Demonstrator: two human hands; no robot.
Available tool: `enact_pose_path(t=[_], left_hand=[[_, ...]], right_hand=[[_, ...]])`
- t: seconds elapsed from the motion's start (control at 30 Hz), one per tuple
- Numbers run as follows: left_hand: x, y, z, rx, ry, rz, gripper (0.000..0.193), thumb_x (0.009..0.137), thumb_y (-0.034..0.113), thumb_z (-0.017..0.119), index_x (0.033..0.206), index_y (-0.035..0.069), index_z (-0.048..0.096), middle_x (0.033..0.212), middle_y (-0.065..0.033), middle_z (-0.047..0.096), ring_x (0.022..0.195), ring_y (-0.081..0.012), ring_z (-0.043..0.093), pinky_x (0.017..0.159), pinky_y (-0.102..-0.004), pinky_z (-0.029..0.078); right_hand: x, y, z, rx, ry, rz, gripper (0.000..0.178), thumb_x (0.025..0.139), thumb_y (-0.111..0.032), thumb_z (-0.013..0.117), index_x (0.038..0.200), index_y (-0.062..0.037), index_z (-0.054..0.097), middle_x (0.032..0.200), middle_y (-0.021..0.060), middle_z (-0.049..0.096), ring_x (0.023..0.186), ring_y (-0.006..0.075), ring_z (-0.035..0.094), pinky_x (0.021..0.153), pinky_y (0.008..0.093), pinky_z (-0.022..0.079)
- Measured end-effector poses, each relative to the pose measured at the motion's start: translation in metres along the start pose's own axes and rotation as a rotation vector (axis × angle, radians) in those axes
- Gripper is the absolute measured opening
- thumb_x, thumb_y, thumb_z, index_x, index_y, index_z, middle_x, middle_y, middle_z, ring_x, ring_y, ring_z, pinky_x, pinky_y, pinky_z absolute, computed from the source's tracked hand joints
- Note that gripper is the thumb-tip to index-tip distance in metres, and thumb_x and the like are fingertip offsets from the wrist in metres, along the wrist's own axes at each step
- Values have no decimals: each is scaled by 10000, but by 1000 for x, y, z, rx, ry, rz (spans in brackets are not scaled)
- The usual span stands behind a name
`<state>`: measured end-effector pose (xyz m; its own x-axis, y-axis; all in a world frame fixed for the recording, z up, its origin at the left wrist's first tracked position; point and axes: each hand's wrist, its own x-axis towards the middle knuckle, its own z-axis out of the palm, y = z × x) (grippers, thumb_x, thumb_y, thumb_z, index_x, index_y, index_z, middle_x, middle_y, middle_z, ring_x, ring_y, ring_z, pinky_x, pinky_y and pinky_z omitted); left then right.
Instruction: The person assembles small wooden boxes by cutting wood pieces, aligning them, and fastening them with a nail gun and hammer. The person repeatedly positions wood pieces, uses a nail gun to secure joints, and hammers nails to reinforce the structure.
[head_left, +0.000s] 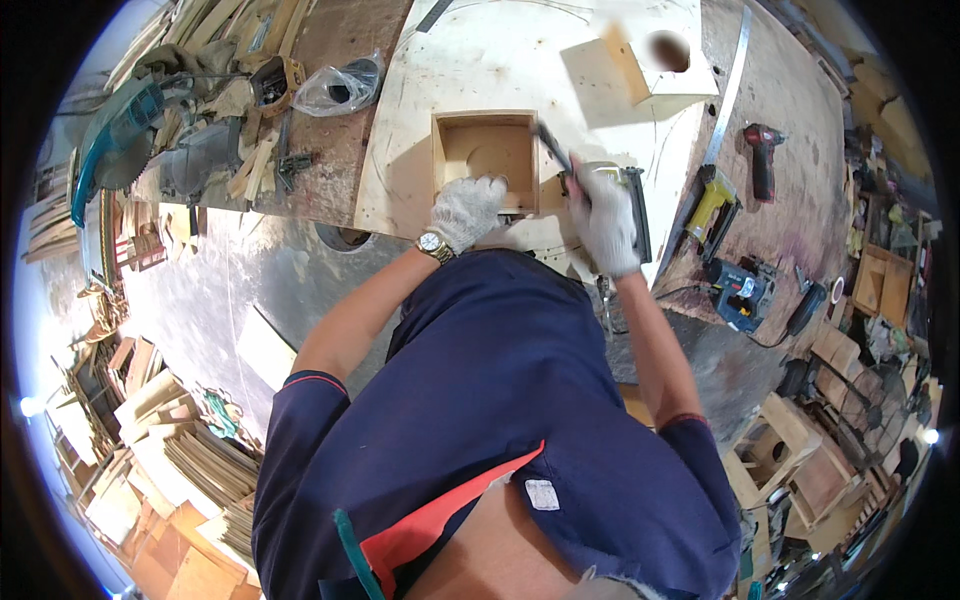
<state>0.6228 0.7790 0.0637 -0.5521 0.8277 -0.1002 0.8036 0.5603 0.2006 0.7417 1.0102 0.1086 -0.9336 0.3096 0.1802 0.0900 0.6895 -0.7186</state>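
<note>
A small open wooden box (436,150) sits on a pale plywood sheet (400,190) in front of me, with a round mark on its bottom. My left hand (468,212), in a white knit glove, has its fingers curled over the box's near wall. My right hand (606,222), gloved too and blurred by motion, is closed around a dark hammer (553,147). The hammer's dark end hangs by the box's right wall. Partly hidden behind my right hand lies a yellow-green nail gun (637,210) with a black magazine.
On the right lie another yellow nail gun (710,212), a red-black drill (763,160), a blue jigsaw (742,295) and a long steel ruler (733,85). A box with a round hole (690,88) stands far right. A teal saw (120,150) and a plastic bag (325,95) are left.
</note>
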Motion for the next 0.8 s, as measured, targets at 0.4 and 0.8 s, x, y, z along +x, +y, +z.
enact_pose_path(t=[0.4, 0.8], left_hand=[[-3, -1, -12, -92, 83, -41, 516, 839, 479, 886, 1106, 92, 673, 940, -119, 734, 866, -328, 766, 756, -470, 618], [-5, 0, -11, -83, -9, -77, 495, 856, 497, 905, 1064, 102, 690, 920, -153, 760, 880, -367, 771, 762, -494, 607]], right_hand=[[-10, -5, -4, -417, -183, 637, 668, 929, -293, 833, 1448, -38, 499, 1231, 275, 683, 1111, 470, 733, 938, 528, 622], [-56, 2, -45, 85, 6, 578, 513, 906, -247, 829, 1331, -15, 659, 990, 265, 796, 950, 462, 785, 831, 523, 620]])
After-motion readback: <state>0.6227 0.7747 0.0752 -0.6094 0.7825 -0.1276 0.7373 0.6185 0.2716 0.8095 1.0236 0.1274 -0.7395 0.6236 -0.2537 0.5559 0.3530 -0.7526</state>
